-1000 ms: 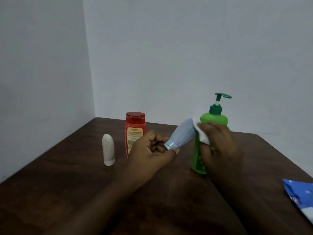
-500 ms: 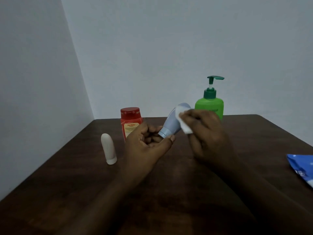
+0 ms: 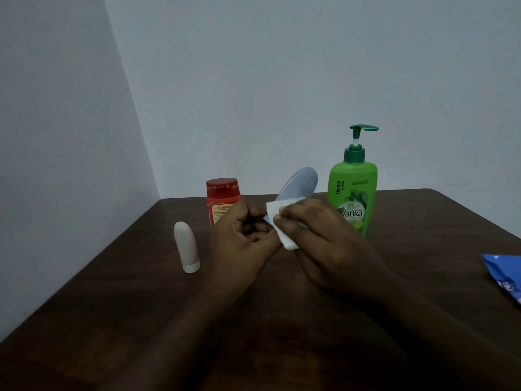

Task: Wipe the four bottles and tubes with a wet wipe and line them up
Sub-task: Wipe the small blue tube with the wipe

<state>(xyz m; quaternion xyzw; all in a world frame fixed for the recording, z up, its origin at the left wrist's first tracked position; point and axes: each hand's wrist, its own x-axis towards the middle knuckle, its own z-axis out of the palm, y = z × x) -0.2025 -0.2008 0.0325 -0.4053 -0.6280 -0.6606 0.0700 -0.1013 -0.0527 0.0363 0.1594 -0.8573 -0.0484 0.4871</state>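
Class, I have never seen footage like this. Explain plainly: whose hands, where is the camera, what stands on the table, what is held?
No machine: a person's bare hands, filmed from a camera worn on the head. The left hand holds a grey tube by its lower end; the right hand presses a white wipe against it. On the table stand a white tube, a red bottle and a green pump bottle; a blue packet lies at the right.

A grey-blue plastic tube (image 3: 300,183) tilts up and rightward out of our grip, a folded white wet wipe (image 3: 275,208) pressed round its lower end. Left of the grip a small white rounded tube (image 3: 187,248) stands cap-down; behind the grip, a red-capped red plastic bottle (image 3: 222,197); to its right, a green plastic pump bottle (image 3: 352,190), upright.
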